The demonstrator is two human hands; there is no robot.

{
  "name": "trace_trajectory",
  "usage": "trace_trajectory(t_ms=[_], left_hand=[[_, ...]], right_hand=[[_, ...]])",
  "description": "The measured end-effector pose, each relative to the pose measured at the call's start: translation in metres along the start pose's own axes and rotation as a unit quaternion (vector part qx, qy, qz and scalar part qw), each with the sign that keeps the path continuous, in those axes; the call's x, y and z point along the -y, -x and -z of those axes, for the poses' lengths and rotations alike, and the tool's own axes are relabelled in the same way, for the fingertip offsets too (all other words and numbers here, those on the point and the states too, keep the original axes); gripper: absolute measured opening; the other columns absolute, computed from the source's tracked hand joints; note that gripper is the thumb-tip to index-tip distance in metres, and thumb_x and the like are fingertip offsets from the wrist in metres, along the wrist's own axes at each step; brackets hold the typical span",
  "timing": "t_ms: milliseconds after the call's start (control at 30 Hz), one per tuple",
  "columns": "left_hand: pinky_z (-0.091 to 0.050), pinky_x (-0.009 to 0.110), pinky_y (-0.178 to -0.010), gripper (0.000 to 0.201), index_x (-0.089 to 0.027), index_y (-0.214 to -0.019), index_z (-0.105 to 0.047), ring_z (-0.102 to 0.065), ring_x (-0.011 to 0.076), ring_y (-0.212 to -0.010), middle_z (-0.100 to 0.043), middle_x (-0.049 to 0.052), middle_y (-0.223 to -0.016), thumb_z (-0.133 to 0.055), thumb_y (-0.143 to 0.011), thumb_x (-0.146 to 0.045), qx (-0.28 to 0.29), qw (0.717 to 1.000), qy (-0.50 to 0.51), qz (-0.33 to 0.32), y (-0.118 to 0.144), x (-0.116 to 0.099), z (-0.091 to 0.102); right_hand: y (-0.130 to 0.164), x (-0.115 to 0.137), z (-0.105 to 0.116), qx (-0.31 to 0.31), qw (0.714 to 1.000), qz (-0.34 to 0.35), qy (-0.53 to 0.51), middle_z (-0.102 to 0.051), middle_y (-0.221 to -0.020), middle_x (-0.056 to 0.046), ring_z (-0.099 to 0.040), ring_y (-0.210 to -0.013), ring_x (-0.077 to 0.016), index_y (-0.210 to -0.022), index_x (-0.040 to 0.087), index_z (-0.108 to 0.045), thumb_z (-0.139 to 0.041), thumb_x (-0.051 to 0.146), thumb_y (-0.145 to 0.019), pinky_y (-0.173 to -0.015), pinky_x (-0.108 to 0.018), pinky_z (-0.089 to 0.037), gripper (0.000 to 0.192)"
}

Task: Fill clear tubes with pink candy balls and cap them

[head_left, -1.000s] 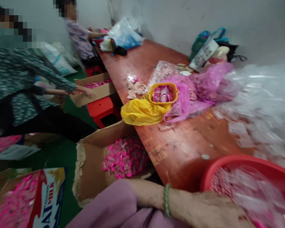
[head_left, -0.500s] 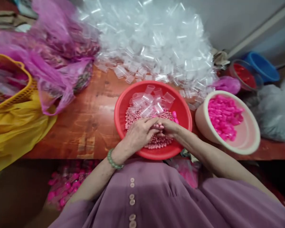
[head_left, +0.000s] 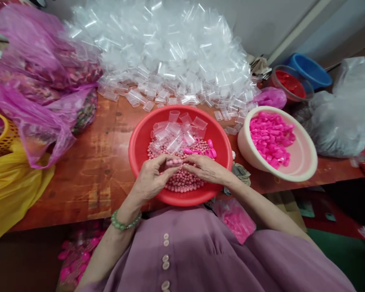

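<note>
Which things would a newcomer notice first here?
Probably the glinting heap of clear plastic pieces at the back of the table. Next, the red basin of pink beads, under the left hand and right hand. To its right, a pale tub of bright pink parts.

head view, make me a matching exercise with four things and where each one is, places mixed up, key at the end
1. red basin
2. green bracelet
3. cream tub
4. heap of clear plastic pieces

A. around the wrist of the left hand
B. to the right of the red basin
C. beyond the red basin, towards the wall
D. beneath the left hand and right hand

Pairs: 1-D, 2-A, 3-B, 4-C
</note>
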State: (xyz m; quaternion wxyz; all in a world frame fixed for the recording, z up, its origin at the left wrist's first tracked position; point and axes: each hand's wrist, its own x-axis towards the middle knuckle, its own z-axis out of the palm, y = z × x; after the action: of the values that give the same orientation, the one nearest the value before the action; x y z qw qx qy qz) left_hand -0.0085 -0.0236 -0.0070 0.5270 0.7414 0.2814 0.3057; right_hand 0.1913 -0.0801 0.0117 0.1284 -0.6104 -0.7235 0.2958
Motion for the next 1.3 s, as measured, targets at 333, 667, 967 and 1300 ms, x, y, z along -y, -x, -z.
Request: trace_trajectory(t_ms=[333, 667, 967, 1300], left_hand=[[-0.049, 0.023, -0.073, 0.02, -0.014, -0.098, -0.069, -0.065, 0.0129, -0.075, -0.073, 0.005, -0.085, -0.064, -0.085, -0.029, 0.017, 0.999, 0.01, 0.035, -0.004, -0.002, 0.001], [-0.051, 0.026, -0.075, 0.024, -0.013, -0.093, -0.071, -0.065, 0.0141, -0.078, -0.07, 0.004, -0.083, -0.075, -0.074, -0.026, -0.012, 0.967, 0.234, 0.1, -0.005, -0.002, 0.005], [-0.05, 0.028, -0.081, 0.016, -0.013, -0.091, -0.065, -0.064, 0.0154, -0.083, -0.069, 0.006, -0.088, -0.067, -0.082, -0.027, 0.007, 0.976, 0.205, 0.07, 0.0, -0.006, 0.012], [-0.049, 0.028, -0.082, 0.023, -0.014, -0.092, -0.064, -0.061, 0.0143, -0.083, -0.064, 0.003, -0.086, -0.072, -0.078, -0.031, -0.079, 0.952, 0.271, 0.118, -0.005, -0.007, 0.001]], right_hand=[[0.0, -0.021, 0.03, 0.054, 0.889, -0.206, 0.407, -0.065, -0.108, -0.021, -0.062, -0.103, -0.0302, -0.113, 0.006, -0.062, -0.037, 0.012, -0.095, -0.079, -0.034, -0.044, 0.031], [-0.01, -0.031, 0.018, 0.121, 0.865, -0.185, 0.451, -0.064, -0.106, -0.025, -0.066, -0.098, -0.0333, -0.11, 0.004, -0.063, -0.041, 0.012, -0.092, -0.076, -0.038, -0.048, 0.03], [0.009, -0.015, 0.042, -0.028, 0.942, -0.153, 0.296, -0.065, -0.101, -0.015, -0.067, -0.087, -0.0273, -0.116, 0.011, -0.06, -0.054, 0.015, -0.085, -0.07, -0.036, -0.052, 0.032], [0.002, 0.02, 0.023, -0.163, 0.922, -0.05, -0.348, -0.072, -0.095, -0.003, -0.069, -0.089, -0.0165, -0.102, 0.022, -0.07, -0.073, 0.035, -0.081, -0.083, -0.032, -0.057, 0.025]])
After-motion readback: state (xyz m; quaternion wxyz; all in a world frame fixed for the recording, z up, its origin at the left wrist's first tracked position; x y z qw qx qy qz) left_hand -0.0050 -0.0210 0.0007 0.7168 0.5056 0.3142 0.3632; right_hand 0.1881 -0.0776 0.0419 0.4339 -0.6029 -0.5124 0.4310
